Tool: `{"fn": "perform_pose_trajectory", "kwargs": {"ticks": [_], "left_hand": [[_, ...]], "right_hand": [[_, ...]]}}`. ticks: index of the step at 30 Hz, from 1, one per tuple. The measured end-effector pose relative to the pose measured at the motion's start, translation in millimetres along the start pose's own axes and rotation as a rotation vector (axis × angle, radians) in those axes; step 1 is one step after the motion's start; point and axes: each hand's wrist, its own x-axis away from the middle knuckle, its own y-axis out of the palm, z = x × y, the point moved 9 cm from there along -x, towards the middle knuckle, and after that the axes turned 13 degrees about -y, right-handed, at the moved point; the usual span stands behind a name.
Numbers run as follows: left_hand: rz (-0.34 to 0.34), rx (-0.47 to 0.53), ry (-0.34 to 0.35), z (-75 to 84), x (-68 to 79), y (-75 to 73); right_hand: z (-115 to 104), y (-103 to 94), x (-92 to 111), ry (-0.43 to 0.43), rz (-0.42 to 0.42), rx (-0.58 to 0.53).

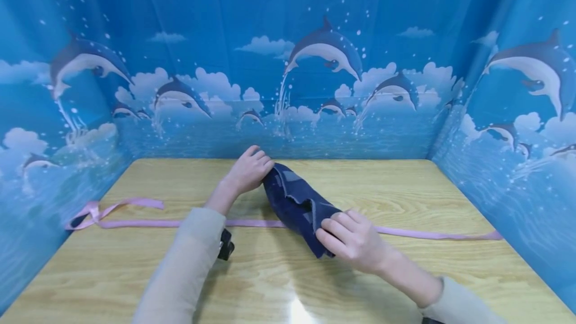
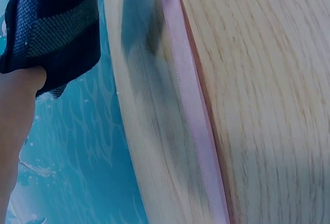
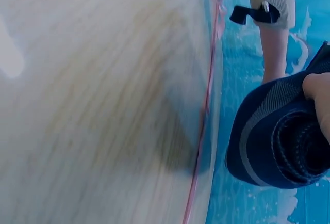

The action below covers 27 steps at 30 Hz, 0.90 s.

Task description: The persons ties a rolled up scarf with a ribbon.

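Over there a pink ribbon (image 1: 139,224) lies along the table (image 1: 261,284), its looped end well left of the person's left grip (image 1: 251,169). That left grip pinches the far end of a rolled dark-blue cloth (image 1: 288,201), which slants between both grips, held up over the ribbon. The right grip (image 1: 355,241) clutches the cloth's near end.

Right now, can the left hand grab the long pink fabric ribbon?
Probably not without letting go: the left hand grips one end of the rolled dark-blue cloth. With that hand free, the way seems open: the ribbon lies close by, nothing resting on its middle.
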Motion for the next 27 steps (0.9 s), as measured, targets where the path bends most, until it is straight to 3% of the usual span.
{"fn": "perform_pose_trajectory", "kwargs": {"ticks": [18, 27], "left_hand": [[0.030, 0.003, 0.021, 7.6, -4.9, -0.1], [0.018, -0.003, 0.021, 13.2, -13.6, 2.4]], "right_hand": [[-18, 10.5, -15, -0.020, -0.031, -0.014], [-26, 20.5, -15, -0.024, -0.109, -0.052]]}}
